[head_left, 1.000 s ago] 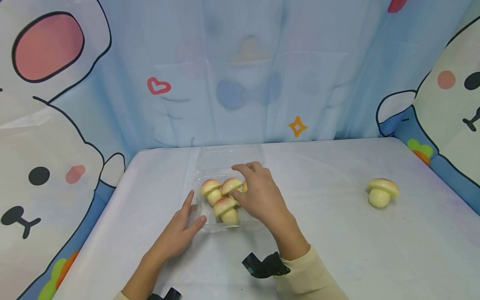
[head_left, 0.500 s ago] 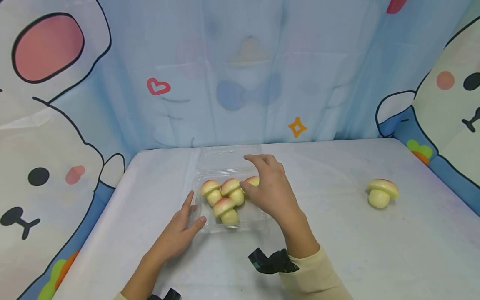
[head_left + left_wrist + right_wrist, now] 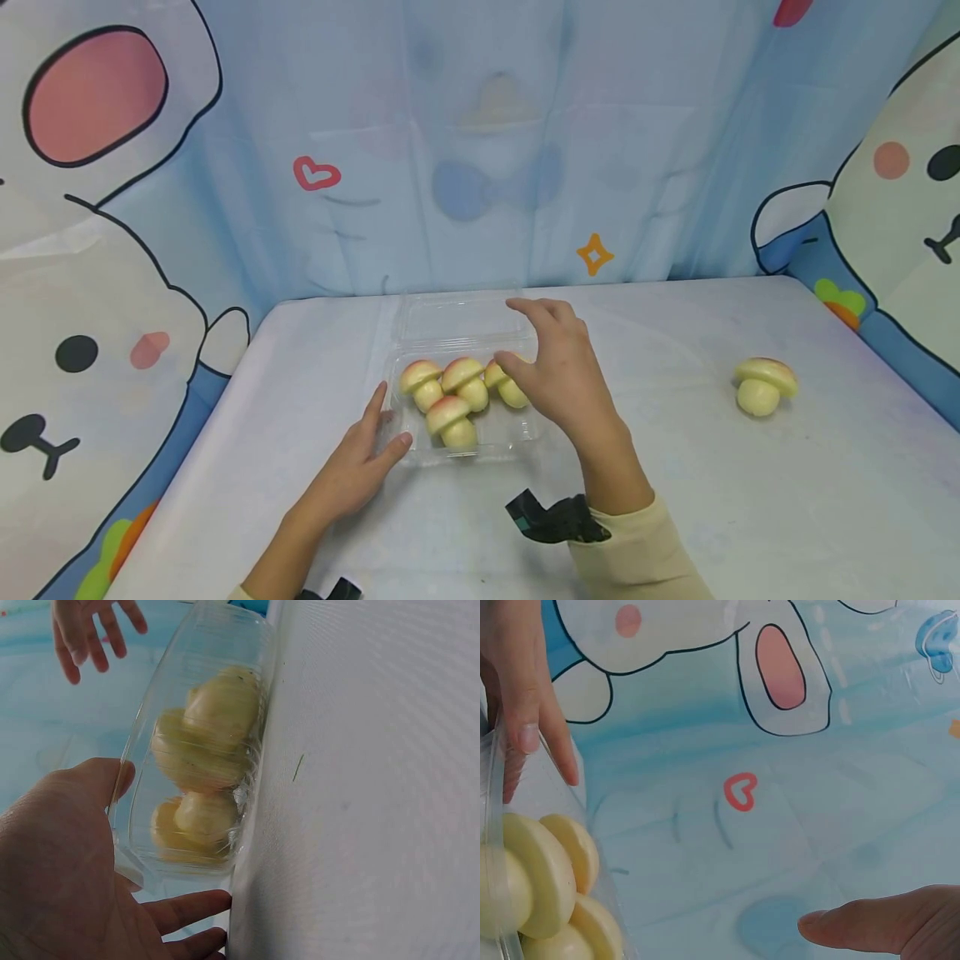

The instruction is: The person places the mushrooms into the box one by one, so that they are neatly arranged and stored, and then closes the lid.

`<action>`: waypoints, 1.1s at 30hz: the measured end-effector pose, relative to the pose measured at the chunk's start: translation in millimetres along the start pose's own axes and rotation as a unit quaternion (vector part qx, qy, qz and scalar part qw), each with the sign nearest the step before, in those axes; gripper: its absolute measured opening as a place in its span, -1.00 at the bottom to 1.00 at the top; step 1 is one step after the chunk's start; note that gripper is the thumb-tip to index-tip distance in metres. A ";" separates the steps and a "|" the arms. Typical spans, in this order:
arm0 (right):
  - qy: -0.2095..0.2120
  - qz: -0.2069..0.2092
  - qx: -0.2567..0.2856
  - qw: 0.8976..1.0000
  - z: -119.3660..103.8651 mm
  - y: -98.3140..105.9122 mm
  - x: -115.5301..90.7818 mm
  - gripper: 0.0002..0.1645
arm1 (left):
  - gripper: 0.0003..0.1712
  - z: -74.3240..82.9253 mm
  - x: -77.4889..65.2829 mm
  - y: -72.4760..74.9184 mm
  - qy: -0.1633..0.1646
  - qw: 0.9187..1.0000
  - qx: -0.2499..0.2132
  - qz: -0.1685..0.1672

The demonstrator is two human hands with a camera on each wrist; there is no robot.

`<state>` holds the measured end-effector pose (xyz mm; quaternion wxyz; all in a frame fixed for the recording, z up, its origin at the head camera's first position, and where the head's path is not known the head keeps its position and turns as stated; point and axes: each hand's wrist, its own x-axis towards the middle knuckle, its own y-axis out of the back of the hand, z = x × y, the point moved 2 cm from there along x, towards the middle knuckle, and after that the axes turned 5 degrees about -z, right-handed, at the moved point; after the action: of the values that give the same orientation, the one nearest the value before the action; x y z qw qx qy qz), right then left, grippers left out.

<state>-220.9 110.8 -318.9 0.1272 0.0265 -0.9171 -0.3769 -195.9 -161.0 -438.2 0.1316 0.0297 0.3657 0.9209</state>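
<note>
Left of centre on the white tabletop (image 3: 675, 467): clear plastic box (image 3: 498, 429), hinged clear lid (image 3: 461, 319) folded back, holding yellow, red-blushed mushroom-shaped pieces (image 3: 447, 412). Right hand (image 3: 566, 379) is at the box's right side, thumb and index spread, grip empty. Left hand (image 3: 356, 475) sits at the box's left side and front corner, fingers extended, not wrapped round it.

Risks, my read: right thumb overlaps the rightmost piece in the head view, can't tell if touching; a careless sweep could knock it or snag the rim. Box looks thin and light, so it could skid if the left hand lets go. Pieces crowd on the left; one riding high could keep the lid from seating. The lone matching mushroom (image 3: 763, 385), well apart on the right, could roll if bumped.

Count: 1 box, 1 lid, 5 mushrooms visible (4 in box, 1 on tabletop), 2 hands.
</note>
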 end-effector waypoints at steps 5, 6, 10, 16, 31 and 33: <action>0.001 0.014 0.004 1.000 3.1 5.1 -0.4 -0.26 | -0.01 0.8 -0.8 0.2 0.000 1.000 -0.002 -0.002; 0.002 0.017 0.005 1.000 3.5 6.2 -0.8 -0.26 | -0.01 0.8 -1.0 0.2 0.000 1.000 -0.002 -0.002; 0.005 0.026 0.009 1.000 4.8 10.5 -1.3 -0.27 | -0.01 1.4 -1.4 0.3 0.003 1.000 -0.001 -0.002; 0.005 0.032 0.010 0.999 6.8 15.1 -1.0 -0.28 | -0.02 1.6 -1.3 0.1 0.004 1.000 0.000 -0.002; -0.013 0.057 0.013 0.998 14.6 29.5 -2.5 -0.29 | -0.02 -0.2 -0.3 -0.5 0.001 1.000 0.001 -0.001; -0.017 0.060 0.012 0.998 16.0 32.0 -3.1 -0.29 | -0.02 -0.3 -0.2 -0.6 0.000 1.000 0.001 -0.001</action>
<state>-220.5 145.1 -308.1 0.1334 -0.0335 -0.9235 -0.3581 -195.7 -160.9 -438.8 0.1325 0.0296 0.3666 0.9204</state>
